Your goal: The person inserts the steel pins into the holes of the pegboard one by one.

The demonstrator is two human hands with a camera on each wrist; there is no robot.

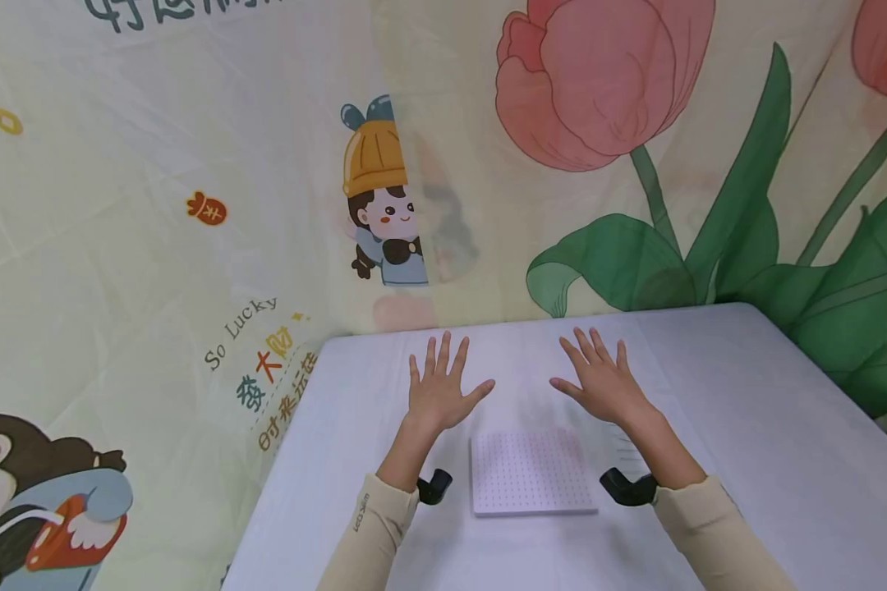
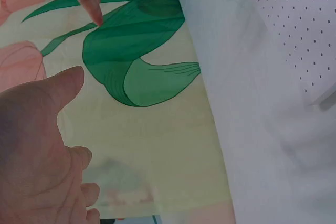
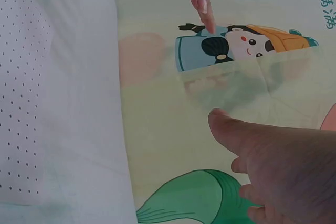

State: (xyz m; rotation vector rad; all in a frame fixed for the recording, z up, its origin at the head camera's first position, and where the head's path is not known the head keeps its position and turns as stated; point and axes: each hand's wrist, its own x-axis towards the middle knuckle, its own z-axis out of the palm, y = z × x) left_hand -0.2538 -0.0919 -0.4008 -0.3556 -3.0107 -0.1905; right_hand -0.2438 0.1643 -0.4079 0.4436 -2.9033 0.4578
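Note:
Both hands are held up over the table with fingers spread and nothing in them. In the head view the left hand (image 1: 439,390) is beyond the left back corner of a white board dotted with small holes (image 1: 532,474). The right hand (image 1: 602,379) is beyond its right back corner, thumb pointing in toward the left hand. The left wrist view has the left hand (image 2: 37,150) at lower left and part of the perforated board (image 2: 310,30) at upper right. In the right wrist view the right hand (image 3: 294,171) is at lower right, the board (image 3: 18,98) along the left edge.
A white cloth covers the table (image 1: 769,460). Behind and to the left hangs a printed fabric backdrop (image 1: 281,164) with tulips and cartoon figures. A black wrist camera mount (image 1: 434,487) sits at the left cuff, another mount (image 1: 628,487) at the right.

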